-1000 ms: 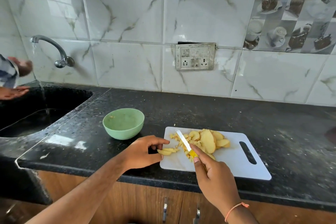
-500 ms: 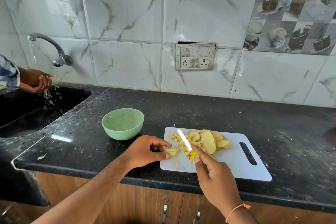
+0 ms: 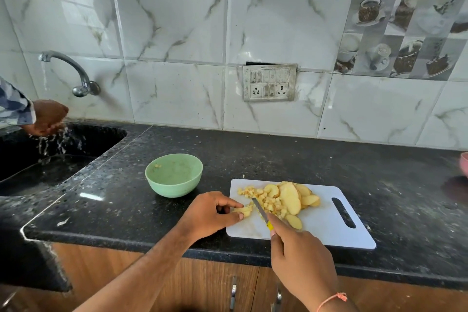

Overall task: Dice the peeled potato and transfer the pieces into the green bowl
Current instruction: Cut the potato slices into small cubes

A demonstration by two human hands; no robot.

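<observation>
Black speckled tabletop (image 3: 304, 159), marble-tile wall; green bowl (image 3: 174, 175) nearly empty; my left hand (image 3: 210, 213) pinches potato strip (image 3: 244, 210) on white board (image 3: 329, 230), right hand (image 3: 301, 258) grips knife (image 3: 260, 213)

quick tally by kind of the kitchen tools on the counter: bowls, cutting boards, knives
green bowl: 1
white cutting board: 1
knife, in the right hand: 1
total: 3

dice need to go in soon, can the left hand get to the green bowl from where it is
Probably yes. The left hand pinches a potato strip at the board's left edge; the green bowl sits just beyond on bare counter, nothing between.
</observation>
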